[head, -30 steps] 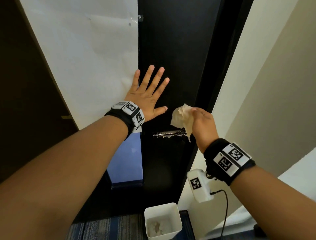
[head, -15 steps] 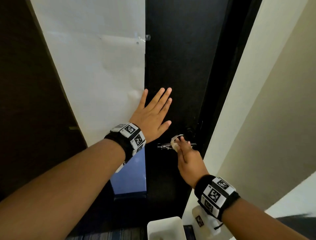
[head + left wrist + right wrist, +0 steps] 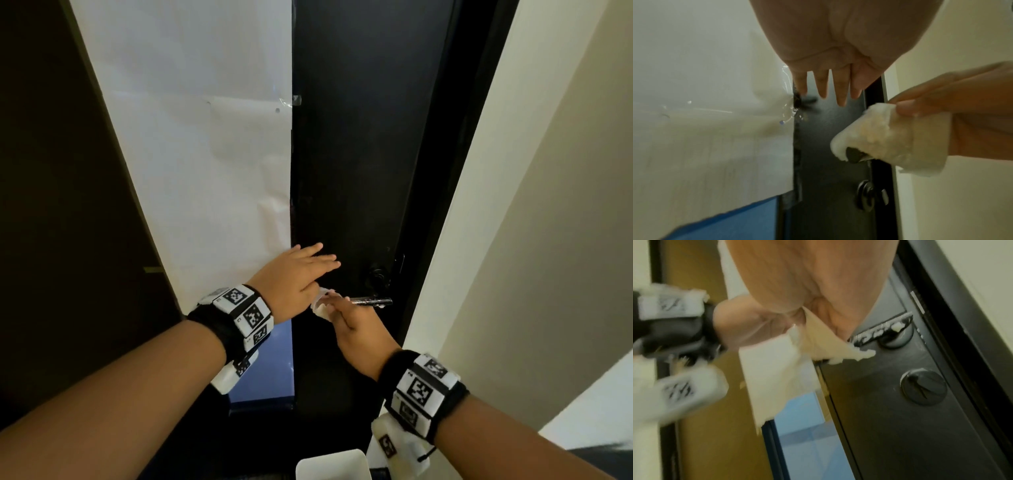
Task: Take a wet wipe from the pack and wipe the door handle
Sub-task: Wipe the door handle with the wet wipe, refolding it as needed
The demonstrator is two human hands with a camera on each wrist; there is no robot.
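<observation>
Wipe now wrapped over the free end of the door handle (image 3: 371,302), having slid there from mid-lever.
The right hand (image 3: 356,329) pinches the wet wipe (image 3: 888,138) round the lever; the left hand (image 3: 294,277), fingers straight, rests flat on the door (image 3: 359,154) just above the handle. The wipe looks soft, limp and damp, so it likely bunches: best pinched at its folded middle, closing round the stiff, slick metal.
</observation>
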